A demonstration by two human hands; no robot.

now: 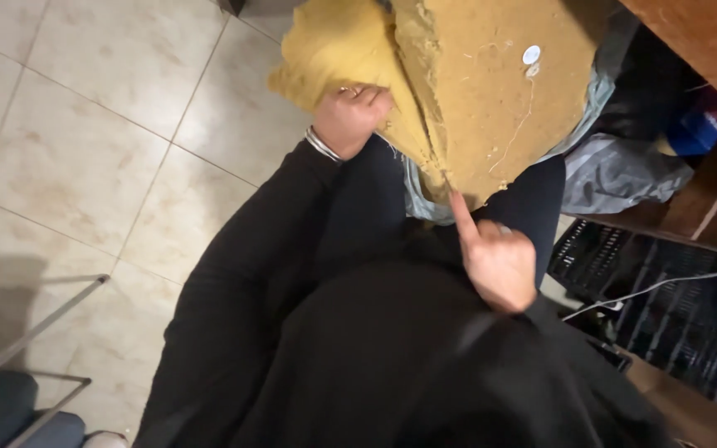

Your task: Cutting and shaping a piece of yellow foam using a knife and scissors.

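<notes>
Your left hand [350,116] is closed, gripping the mustard-yellow cloth [475,91] on your lap; your right hand [495,257], index finger extended, touches its near edge, holding nothing.

A small round white sticker [531,55] sits on the mustard-yellow fabric [491,99], near its upper right. Blue packages [695,131] lie blurred on the wooden shelf [707,178] at right.

A person in black sleeves holds a mustard-yellow fabric piece [475,91] over their lap. The left hand [350,116] grips its folded edge, fingers closed on the cloth; the right hand [495,257] points an extended index finger at the lower seam, above a beige tiled floor [85,149].
</notes>
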